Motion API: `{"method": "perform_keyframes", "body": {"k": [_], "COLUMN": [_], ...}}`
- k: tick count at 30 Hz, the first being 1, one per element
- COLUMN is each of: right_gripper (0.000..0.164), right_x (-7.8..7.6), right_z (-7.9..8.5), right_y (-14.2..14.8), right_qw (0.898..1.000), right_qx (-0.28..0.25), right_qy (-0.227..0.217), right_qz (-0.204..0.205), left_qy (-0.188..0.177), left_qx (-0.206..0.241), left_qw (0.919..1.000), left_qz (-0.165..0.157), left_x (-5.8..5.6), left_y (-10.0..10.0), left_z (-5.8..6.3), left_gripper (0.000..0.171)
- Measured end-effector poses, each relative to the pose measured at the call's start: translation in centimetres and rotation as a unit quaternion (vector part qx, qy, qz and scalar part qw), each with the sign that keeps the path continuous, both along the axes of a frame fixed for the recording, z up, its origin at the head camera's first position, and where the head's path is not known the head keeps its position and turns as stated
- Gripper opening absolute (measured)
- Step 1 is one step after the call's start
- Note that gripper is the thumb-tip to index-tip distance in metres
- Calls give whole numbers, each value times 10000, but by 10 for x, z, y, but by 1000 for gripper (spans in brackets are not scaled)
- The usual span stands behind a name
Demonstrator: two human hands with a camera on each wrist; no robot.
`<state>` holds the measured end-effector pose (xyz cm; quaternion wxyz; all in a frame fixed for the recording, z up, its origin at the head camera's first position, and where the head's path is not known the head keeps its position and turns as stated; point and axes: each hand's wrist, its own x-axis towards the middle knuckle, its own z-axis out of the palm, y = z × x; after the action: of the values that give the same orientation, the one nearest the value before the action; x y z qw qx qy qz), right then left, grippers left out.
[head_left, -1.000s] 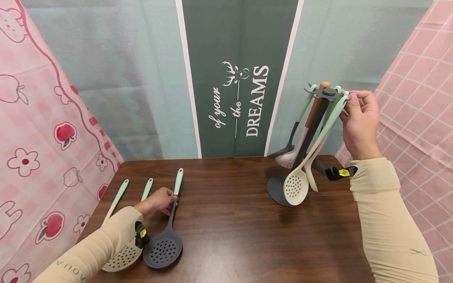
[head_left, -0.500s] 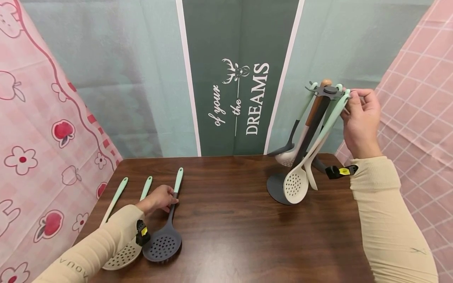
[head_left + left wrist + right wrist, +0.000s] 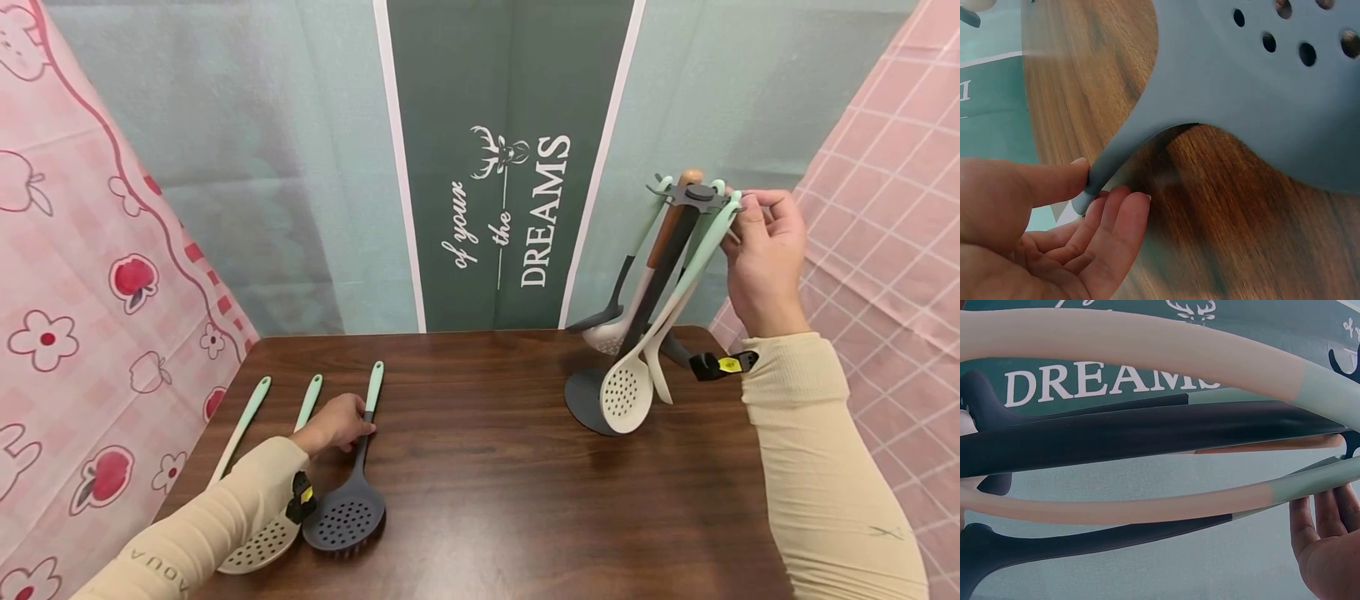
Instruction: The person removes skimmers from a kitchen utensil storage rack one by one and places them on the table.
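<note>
My left hand (image 3: 341, 423) pinches a dark grey skimmer (image 3: 347, 518) with a mint handle end, between thumb and fingers at its neck. In the left wrist view, the thumb presses one side of the grey neck (image 3: 1110, 159) and the fingertips lie at the other. My right hand (image 3: 765, 254) holds the top of a grey utensil rack (image 3: 699, 196) by a hook arm, thumb and index finger together where a mint handle hangs. In the right wrist view its fingers (image 3: 1329, 515) touch a mint-and-cream handle (image 3: 1210, 503); the thumb is hidden.
Hanging from the rack are a white slotted spoon (image 3: 627, 396), a dark turner (image 3: 600, 318) and several other utensils. The rack's round base (image 3: 583, 402) stands on the wooden table (image 3: 480, 467). A white skimmer (image 3: 258, 550) and another mint handle (image 3: 255, 404) lie left, partly under my sleeve.
The grey skimmer's handle end has swung slightly left and toward me, and my left fingers have shifted a little with it. My right hand stays at the rack's top.
</note>
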<state>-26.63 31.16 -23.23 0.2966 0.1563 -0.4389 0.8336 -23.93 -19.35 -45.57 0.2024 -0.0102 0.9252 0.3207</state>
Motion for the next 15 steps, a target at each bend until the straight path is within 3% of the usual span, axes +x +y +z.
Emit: {"method": "perform_keyframes", "body": {"k": [15], "right_gripper": [14], "right_x": [0], "right_z": [-1], "right_y": [2], "right_qw": [10000], "right_qx": [89], "right_qy": [-24], "right_qz": [-26], "left_qy": [145], "left_qx": [-207], "left_qw": [9997], "left_qz": [-74], "left_x": [-2], "left_y": [2], "left_z": [-2], "left_gripper": [15]}}
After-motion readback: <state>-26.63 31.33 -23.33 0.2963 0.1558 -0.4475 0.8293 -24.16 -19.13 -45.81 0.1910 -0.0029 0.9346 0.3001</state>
